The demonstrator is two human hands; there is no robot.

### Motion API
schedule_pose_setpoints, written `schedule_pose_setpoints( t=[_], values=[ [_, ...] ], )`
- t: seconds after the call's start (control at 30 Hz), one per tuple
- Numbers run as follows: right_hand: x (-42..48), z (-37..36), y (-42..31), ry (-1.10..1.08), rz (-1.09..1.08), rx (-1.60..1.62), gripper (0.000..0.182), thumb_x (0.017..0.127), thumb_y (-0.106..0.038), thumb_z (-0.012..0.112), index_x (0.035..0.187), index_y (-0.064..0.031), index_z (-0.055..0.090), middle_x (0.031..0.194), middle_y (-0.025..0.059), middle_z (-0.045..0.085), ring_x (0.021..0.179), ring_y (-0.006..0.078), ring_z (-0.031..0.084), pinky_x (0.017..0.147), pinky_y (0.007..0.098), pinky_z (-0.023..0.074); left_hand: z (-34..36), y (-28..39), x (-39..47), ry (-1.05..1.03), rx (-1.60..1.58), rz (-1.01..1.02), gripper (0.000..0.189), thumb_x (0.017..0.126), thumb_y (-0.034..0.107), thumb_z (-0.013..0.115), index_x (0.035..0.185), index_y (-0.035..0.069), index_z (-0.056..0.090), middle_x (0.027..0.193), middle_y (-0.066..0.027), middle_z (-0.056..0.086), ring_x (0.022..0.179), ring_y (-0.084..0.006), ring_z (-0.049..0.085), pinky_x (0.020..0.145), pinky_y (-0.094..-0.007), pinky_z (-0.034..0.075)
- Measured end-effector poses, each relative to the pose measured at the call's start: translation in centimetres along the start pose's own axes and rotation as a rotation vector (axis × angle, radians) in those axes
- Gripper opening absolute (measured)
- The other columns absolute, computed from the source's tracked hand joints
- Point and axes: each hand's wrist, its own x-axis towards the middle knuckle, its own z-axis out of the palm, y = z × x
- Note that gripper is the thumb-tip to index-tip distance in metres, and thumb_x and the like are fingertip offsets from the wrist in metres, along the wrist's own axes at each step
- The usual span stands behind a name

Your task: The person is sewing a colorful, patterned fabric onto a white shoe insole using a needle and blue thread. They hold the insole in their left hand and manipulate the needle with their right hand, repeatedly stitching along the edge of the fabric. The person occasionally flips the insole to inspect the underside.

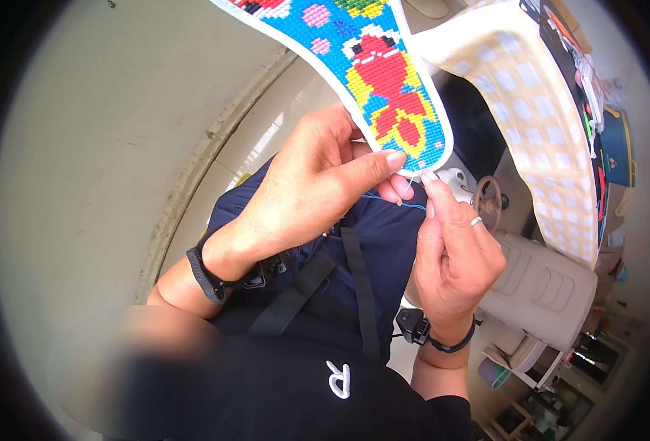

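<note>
A cross-stitched piece with a red and yellow fish on blue and a white edging runs from the top of the picture down to its rounded end. My left hand pinches this end at its lower left edge, thumb on the stitched face and fingers behind. Just right of it, my right hand has its thumb and forefinger closed together at the white edging. Blue thread stretches between the fingers of both hands. Whether a needle is between my right fingertips cannot be made out.
A table under a checked cloth stands at the right, with a blue and yellow container beyond it. Below it is a beige padded seat, with a small steering wheel near it. A pale wall fills the left side.
</note>
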Motion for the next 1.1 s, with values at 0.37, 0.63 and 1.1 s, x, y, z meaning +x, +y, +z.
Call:
schedule_pose_setpoints(
  t=[0.37, 0.63, 1.1],
  values=[
    [0.6, -0.5, -0.4, -0.056, 0.043, -0.010, 0.031, 0.072, 0.014, 0.054, 0.099, 0.0030, 0.065, 0.075, 0.0149, 0.063, 0.058, 0.0186, 0.059, 0.055, 0.0258, 0.0450, 0.2, -0.3, 0.0, 0.038, -0.005, -0.018, 0.020, 0.085, 0.000, 0.057, 0.103, -0.006, 0.056, 0.093, -0.0098, 0.064, 0.078, -0.0119, 0.063, 0.071, -0.0259, 0.051],
    [0.7, 2.7, 1.0, -0.056, 0.040, -0.052, 0.029, 0.071, 0.007, 0.059, 0.100, 0.0043, 0.056, 0.066, 0.0144, 0.056, 0.056, 0.0305, 0.057, 0.052, 0.0377, 0.0454, -0.3, -3.0, 0.8, 0.185, 0.194, -0.013, 0.022, 0.084, 0.001, 0.061, 0.106, -0.003, 0.060, 0.102, -0.0110, 0.065, 0.094, -0.0160, 0.062, 0.084, -0.0293, 0.051],
    [-0.2, 6.7, 3.5, 0.104, 0.513, 0.694, 0.017, 0.088, 0.001, 0.049, 0.102, 0.0031, 0.059, 0.072, 0.0052, 0.064, 0.058, 0.0080, 0.057, 0.052, 0.0230, 0.0433, -1.6, -7.0, 3.0, 0.140, 0.455, 0.568, 0.020, 0.071, 0.001, 0.072, 0.087, 0.000, 0.061, 0.084, -0.0083, 0.062, 0.081, -0.0196, 0.065, 0.070, -0.0259, 0.050]
  ],
)
